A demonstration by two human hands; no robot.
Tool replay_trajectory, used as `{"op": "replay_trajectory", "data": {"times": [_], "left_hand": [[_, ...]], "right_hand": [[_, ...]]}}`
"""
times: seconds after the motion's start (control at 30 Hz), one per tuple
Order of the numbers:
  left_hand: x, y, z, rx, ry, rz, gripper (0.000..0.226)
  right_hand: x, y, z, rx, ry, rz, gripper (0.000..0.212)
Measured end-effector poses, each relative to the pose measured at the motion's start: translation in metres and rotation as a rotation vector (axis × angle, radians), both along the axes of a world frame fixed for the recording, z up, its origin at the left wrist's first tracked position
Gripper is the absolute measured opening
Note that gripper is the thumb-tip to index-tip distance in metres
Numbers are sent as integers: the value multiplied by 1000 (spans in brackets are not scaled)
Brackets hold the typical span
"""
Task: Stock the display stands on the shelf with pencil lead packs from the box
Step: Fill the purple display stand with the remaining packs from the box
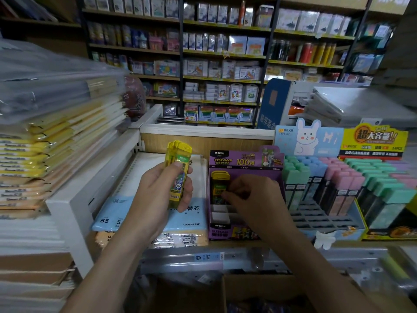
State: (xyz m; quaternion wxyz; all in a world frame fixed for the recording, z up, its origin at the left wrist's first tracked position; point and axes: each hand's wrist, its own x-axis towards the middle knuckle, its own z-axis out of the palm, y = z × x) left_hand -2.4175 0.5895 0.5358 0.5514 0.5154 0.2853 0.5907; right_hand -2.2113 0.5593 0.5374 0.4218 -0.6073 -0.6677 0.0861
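Likely light, rigid, slick; best pinched by narrow sides: mid-frame left hand (158, 193) clamped round lead packs (177, 168), right hand (252, 199) pinching single pack (217, 187) in purple stand (246, 162).

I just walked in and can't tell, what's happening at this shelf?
A person is stocking the purple display stand. The left hand grips a bunch of yellow lead packs upright beside the stand, while the right hand pinches a single pack standing in a back-left slot. The front slots look empty.
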Motion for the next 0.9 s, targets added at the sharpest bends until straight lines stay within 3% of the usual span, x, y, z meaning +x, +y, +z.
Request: {"op": "replay_trajectory", "data": {"times": [0.23, 0.5, 0.6, 0.73, 0.9], "left_hand": [[0, -4, -3, 73, 106, -5, 36], [4, -13, 7, 108, 89, -2, 19], [5, -18, 12, 115, 80, 5, 22], [8, -27, 15, 130, 132, -3, 26], [16, -44, 14, 123, 146, -28, 20]], "right_hand": [[-2, 0, 0, 1, -38, -49, 11], [-3, -8, 3, 67, -90, -7, 4], [-2, -13, 8, 79, -8, 81, 3], [-2, -18, 16, 31, 159, 268, 15], [-7, -27, 27, -55, 518, 484, 22]]}}
